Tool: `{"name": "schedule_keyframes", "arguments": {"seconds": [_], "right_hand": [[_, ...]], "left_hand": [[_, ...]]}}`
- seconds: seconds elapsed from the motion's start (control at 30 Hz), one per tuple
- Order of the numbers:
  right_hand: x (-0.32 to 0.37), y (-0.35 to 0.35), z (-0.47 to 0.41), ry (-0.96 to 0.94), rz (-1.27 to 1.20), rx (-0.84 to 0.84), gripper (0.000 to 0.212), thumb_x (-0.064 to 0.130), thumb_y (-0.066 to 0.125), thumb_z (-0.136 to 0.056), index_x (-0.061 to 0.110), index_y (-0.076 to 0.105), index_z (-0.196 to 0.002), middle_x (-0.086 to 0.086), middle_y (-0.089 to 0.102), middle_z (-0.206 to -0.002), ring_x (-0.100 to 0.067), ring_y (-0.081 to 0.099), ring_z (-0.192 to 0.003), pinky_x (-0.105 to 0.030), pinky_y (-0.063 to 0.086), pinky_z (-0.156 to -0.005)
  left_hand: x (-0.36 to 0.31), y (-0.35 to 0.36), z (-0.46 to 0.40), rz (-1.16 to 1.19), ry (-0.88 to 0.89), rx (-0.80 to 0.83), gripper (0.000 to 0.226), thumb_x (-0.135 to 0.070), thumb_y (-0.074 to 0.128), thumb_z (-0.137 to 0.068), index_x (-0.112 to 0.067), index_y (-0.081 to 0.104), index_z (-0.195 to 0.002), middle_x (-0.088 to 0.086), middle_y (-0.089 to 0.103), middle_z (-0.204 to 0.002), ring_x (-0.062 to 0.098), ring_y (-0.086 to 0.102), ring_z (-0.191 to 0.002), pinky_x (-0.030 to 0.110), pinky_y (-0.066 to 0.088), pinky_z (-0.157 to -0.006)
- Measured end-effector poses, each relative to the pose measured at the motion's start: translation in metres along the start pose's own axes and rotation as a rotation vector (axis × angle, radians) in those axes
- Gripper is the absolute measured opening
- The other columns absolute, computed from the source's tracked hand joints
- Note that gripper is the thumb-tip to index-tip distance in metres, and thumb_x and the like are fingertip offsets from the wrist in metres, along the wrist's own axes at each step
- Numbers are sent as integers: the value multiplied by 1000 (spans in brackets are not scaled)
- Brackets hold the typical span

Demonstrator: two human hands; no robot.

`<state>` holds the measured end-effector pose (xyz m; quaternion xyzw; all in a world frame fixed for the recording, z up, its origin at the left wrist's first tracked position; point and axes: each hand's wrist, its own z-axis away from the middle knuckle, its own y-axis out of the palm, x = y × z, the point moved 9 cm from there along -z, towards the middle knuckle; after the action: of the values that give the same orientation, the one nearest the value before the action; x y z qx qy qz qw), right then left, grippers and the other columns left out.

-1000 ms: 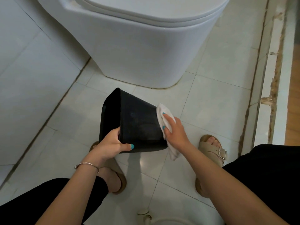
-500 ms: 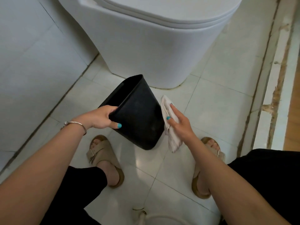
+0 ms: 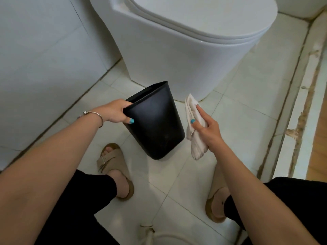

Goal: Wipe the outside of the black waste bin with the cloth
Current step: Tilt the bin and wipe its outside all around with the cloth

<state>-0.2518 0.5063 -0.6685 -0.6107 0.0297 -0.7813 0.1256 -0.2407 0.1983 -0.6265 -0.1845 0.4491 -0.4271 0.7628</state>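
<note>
The black waste bin (image 3: 155, 124) hangs tilted above the tiled floor, mouth up and to the left, base toward me. My left hand (image 3: 117, 112) grips its rim, thumb on the outer wall and fingers inside. A crumpled white cloth (image 3: 194, 128) is held in my right hand (image 3: 208, 129), just right of the bin. A narrow gap separates the cloth from the bin's side.
A white toilet (image 3: 185, 55) stands directly behind the bin. A tiled wall (image 3: 40, 64) runs along the left. My sandalled feet (image 3: 115, 167) are on the floor below the bin. A raised door sill (image 3: 300, 106) borders the right side.
My left hand shifted from the bin's base to its rim and turned the bin more upright. The cloth came off the bin's side and moved right.
</note>
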Motion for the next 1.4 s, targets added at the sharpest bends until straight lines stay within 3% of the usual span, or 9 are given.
{"name": "schedule_keyframes", "arguments": {"seconds": [0.13,0.33,0.47,0.63,0.77,0.93,1.07,1.17,1.4], "right_hand": [[-2,3,2,17,4,-15,55,13,66,-91,46,52,-134,11,51,-138,-11,53,-121,-30,43,-107],[-30,23,15,116,67,-99,60,19,61,-94,37,41,-147,1,45,-147,-20,48,-129,-39,39,-111],[-50,44,18,135,100,-119,61,22,58,-96,39,34,-150,3,43,-143,-18,44,-130,-33,36,-111],[-53,54,8,125,144,-158,58,22,56,-98,41,33,-148,9,39,-127,-6,38,-112,-19,30,-98],[-61,46,5,143,124,-185,57,21,57,-97,42,37,-146,11,39,-124,-6,39,-111,-20,32,-99],[-61,43,7,112,150,-194,55,17,60,-95,38,44,-143,6,43,-127,-7,42,-114,-11,28,-94],[-39,66,15,-89,283,-103,55,18,61,-92,46,48,-138,4,38,-140,-10,36,-124,-19,29,-105],[-34,73,16,-162,345,-61,54,20,59,-93,49,47,-138,6,36,-143,-10,35,-124,-18,27,-104],[-68,44,-4,16,448,-135,53,21,55,-96,45,42,-142,0,35,-142,-25,39,-123,-28,38,-103]], "left_hand": [[2,-11,-3,34,-31,-112,36,4,75,-77,-9,64,-108,9,67,-103,27,63,-95,36,52,-85],[5,-10,-8,-99,-69,-89,21,-15,78,-81,-8,64,-94,6,64,-92,23,59,-87,25,40,-71],[7,2,-9,30,-86,-25,12,-18,73,-87,-12,64,-93,-3,66,-88,16,61,-83,23,43,-66],[6,33,-5,179,-95,68,13,-20,72,-87,-20,63,-95,-2,67,-100,15,61,-97,25,48,-77],[2,54,-4,278,-63,122,36,-27,77,-83,-20,64,-116,-1,67,-113,17,61,-107,37,49,-98],[-10,69,-8,249,-36,126,32,-25,78,-82,-24,62,-110,-4,67,-109,15,62,-102,34,50,-94],[-5,76,-3,339,-59,62,28,-19,78,-82,-20,64,-106,2,69,-105,20,64,-102,36,52,-93],[6,84,2,419,-86,46,38,-23,81,-78,-16,66,-111,5,70,-109,23,65,-104,43,51,-97],[17,86,7,473,-138,24,50,-24,82,-77,-14,62,-122,2,68,-115,21,62,-109,45,48,-102]]}}
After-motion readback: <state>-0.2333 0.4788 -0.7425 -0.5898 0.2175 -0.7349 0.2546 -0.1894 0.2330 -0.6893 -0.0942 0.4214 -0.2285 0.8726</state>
